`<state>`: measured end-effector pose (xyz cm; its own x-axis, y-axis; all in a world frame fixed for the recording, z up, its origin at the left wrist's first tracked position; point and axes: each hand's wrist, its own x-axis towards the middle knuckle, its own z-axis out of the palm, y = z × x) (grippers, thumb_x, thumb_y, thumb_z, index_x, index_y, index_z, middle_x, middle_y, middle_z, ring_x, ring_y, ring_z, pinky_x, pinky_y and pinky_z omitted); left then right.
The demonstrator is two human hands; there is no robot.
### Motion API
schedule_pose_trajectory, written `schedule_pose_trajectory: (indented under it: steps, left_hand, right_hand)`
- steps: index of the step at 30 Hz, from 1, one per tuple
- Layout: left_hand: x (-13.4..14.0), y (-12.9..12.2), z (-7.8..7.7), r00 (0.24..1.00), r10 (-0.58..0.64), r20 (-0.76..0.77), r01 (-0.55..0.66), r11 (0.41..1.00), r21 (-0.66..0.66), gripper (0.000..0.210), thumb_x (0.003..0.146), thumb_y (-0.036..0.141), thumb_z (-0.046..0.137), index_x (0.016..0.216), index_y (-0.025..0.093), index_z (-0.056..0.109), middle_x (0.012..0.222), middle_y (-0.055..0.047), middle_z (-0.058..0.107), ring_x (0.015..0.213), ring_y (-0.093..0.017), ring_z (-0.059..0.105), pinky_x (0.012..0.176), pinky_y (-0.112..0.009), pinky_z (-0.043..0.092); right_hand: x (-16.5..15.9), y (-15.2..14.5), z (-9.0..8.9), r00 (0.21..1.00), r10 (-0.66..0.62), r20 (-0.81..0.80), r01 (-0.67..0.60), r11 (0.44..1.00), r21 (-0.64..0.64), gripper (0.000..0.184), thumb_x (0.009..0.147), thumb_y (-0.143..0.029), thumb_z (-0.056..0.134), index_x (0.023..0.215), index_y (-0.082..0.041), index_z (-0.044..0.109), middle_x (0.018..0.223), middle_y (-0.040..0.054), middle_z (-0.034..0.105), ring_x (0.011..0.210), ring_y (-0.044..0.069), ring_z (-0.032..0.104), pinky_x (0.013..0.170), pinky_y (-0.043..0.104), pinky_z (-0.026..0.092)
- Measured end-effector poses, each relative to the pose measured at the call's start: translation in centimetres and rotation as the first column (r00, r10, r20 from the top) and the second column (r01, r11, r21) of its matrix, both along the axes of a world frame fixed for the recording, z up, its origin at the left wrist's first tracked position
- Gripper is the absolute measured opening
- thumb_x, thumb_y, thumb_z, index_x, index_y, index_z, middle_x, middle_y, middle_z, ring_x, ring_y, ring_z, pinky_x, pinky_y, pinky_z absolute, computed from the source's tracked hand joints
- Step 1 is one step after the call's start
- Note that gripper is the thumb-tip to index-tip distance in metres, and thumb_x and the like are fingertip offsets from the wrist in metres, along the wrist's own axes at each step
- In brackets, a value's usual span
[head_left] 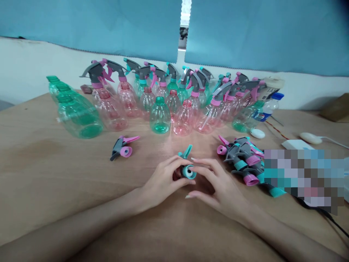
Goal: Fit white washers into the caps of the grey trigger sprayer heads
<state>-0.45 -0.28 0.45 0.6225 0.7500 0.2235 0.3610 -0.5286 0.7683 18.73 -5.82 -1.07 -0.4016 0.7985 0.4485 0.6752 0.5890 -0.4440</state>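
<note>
My left hand (166,178) is closed around a teal and grey spray trigger head (189,171), its round collar facing me and its teal lever pointing away. Beside it, my right hand (218,182) has its thumb and fingers apart, with a fingertip at the collar's edge; whether it touches is hard to tell. To the left lies a pink and grey trigger head (125,151) on the table. A pile of pink, teal and grey trigger heads (241,165) lies right of my right hand.
Behind my hands stand several pink and green bottles, among them an uncapped green bottle (160,118) and an uncapped pink bottle (183,122); many others have trigger heads fitted. At right are a white oval object (257,133), a blue-capped bottle (272,105), cables and a blurred patch.
</note>
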Motion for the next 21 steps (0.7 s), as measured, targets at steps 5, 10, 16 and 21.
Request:
schedule_pose_trajectory:
  steps: [5, 10, 16, 21]
  left_hand:
    - [0.0, 0.07, -0.01, 1.0, -0.002, 0.016, 0.003, 1.0, -0.007, 0.026, 0.078, 0.025, 0.07, 0.103, 0.023, 0.063, 0.1, -0.001, 0.063, 0.084, -0.016, 0.058, 0.076, -0.028, 0.046]
    - [-0.08, 0.2, -0.26, 0.999, -0.025, 0.033, 0.026, 0.999, -0.018, 0.028, 0.078, 0.025, 0.07, 0.106, 0.023, 0.062, 0.1, -0.001, 0.062, 0.083, -0.015, 0.058, 0.077, -0.027, 0.046]
    - [-0.25, 0.36, -0.51, 0.998, -0.053, 0.038, 0.054, 0.998, -0.014, 0.03, 0.08, 0.024, 0.068, 0.11, 0.023, 0.061, 0.102, -0.001, 0.061, 0.086, -0.015, 0.058, 0.08, -0.029, 0.046]
    - [-0.23, 0.41, -0.42, 0.997, -0.066, 0.05, 0.067, 0.997, -0.024, 0.029, 0.08, 0.022, 0.068, 0.108, 0.023, 0.062, 0.102, -0.001, 0.061, 0.089, -0.015, 0.058, 0.081, -0.028, 0.046]
  right_hand:
    - [-0.34, 0.06, 0.0, 0.999, -0.018, 0.031, 0.018, 1.0, -0.005, 0.046, 0.084, -0.041, 0.06, 0.123, -0.022, 0.048, 0.124, 0.0121, 0.05, 0.115, 0.026, 0.05, 0.091, 0.041, 0.049]
    - [-0.5, 0.11, -0.07, 0.998, -0.052, 0.042, 0.053, 0.998, -0.021, 0.045, 0.084, -0.043, 0.061, 0.122, -0.023, 0.048, 0.119, 0.0105, 0.054, 0.108, 0.025, 0.052, 0.088, 0.043, 0.051]
    - [-0.78, 0.02, -0.03, 0.998, -0.051, 0.036, 0.053, 0.998, -0.036, 0.044, 0.083, -0.041, 0.062, 0.121, -0.022, 0.048, 0.115, 0.0095, 0.056, 0.105, 0.024, 0.052, 0.088, 0.041, 0.051]
    - [-0.75, 0.0, -0.13, 0.999, -0.038, 0.037, 0.039, 0.998, -0.046, 0.042, 0.084, -0.039, 0.061, 0.121, -0.023, 0.049, 0.113, 0.0092, 0.057, 0.103, 0.024, 0.052, 0.086, 0.041, 0.051]
